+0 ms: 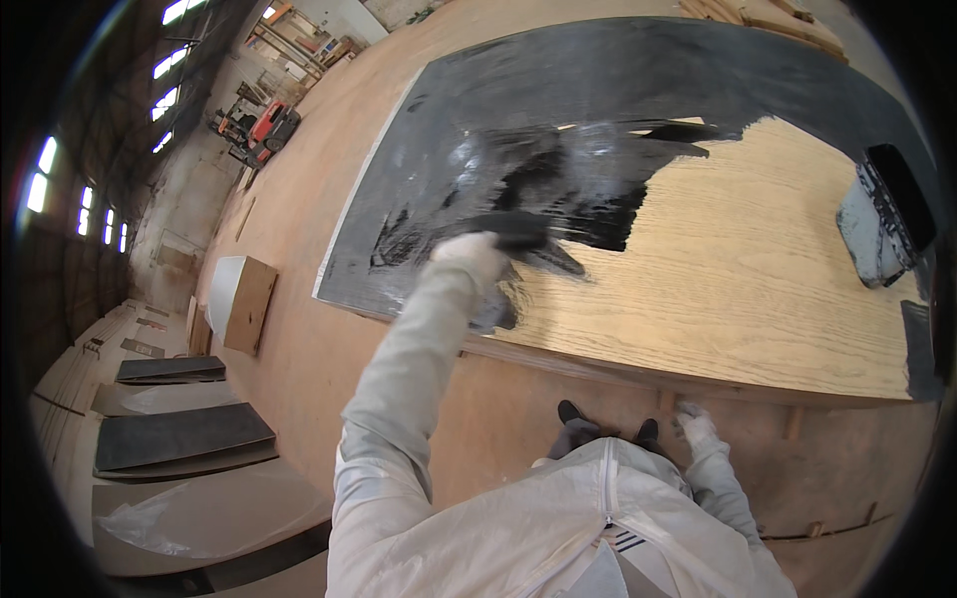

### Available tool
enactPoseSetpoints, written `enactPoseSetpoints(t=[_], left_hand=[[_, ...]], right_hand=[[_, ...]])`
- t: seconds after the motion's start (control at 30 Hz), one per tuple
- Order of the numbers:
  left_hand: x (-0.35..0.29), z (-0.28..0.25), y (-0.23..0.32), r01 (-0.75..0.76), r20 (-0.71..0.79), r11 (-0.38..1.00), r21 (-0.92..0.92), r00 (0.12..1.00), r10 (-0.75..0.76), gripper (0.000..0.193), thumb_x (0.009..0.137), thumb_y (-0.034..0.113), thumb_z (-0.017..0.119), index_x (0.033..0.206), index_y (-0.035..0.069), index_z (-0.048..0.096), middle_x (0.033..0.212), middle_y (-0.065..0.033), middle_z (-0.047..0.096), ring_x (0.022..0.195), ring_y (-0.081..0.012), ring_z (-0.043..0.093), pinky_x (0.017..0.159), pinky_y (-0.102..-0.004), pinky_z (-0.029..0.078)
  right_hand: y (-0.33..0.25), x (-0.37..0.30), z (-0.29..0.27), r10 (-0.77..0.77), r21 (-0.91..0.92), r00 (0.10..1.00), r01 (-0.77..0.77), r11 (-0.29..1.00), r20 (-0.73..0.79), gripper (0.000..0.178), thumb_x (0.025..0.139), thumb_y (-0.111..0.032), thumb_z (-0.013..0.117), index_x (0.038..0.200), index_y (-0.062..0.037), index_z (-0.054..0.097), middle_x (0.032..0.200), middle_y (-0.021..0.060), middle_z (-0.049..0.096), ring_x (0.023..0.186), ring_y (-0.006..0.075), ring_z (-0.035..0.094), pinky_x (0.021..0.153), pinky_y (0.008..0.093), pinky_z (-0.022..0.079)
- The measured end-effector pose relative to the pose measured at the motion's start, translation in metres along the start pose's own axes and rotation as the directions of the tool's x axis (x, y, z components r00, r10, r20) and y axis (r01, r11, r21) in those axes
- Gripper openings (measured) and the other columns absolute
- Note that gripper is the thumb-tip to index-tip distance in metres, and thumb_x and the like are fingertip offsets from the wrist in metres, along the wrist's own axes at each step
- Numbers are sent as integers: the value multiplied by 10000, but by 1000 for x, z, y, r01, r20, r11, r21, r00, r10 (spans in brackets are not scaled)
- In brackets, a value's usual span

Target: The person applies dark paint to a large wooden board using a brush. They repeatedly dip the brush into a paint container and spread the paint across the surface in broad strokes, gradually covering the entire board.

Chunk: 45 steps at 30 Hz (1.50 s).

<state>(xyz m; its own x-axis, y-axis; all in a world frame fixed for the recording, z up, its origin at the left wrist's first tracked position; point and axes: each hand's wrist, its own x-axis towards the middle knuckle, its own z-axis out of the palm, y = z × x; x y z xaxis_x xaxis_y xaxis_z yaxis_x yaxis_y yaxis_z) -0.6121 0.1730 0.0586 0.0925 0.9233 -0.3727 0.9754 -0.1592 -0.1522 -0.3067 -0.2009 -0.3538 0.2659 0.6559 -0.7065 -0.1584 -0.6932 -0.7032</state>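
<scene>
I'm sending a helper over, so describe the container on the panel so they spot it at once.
Find the large panel, part bare wood grain, part coated black. Near its right end sits the container, pale-sided with dark smears and a dark top. That pale side sets it apart from the dark tool in the left hand.

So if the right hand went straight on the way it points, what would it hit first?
Likely the near edge of the wood-grain panel; depth is unclear, so the right hand might pass beneath it instead.
</scene>
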Motion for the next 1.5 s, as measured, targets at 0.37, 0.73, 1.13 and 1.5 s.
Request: enactPoseSetpoints(t=[0.37,0.73,1.13,1.5], left_hand=[[16,34,-14,24,-70,999,-41,997,-27,404,1073,297,547,1420,134,676,1235,-186,789,1200,-386,736,1024,-499,590],[-8,65,-134,94,-80,994,60,993,-89,442,1070,369,550,1480,247,662,1198,-140,804,1120,-361,764,964,-490,597],[-46,62,-40,-80,-31,997,18,996,81,453,1089,393,526,1475,186,640,1218,-189,793,1148,-419,746,986,-529,580],[-124,67,49,-76,107,997,13,992,74,375,1106,291,485,1427,163,632,1187,-211,794,1142,-401,765,984,-519,592]], right_hand=[[4,3,-2,11,-106,1000,-7,994,29,422,999,-90,666,1411,-4,699,1141,139,795,846,214,761,723,362,614],[0,-4,-14,53,-87,999,-53,995,4,449,996,-58,667,1439,8,678,1235,158,782,899,227,773,713,369,629],[18,27,-3,-22,-133,999,25,991,28,457,1011,-64,665,1459,25,661,1280,171,776,991,230,773,781,341,626],[-11,6,-9,-39,-55,998,42,998,46,448,1010,-26,642,1456,-3,666,1122,134,788,727,165,719,559,336,560]])
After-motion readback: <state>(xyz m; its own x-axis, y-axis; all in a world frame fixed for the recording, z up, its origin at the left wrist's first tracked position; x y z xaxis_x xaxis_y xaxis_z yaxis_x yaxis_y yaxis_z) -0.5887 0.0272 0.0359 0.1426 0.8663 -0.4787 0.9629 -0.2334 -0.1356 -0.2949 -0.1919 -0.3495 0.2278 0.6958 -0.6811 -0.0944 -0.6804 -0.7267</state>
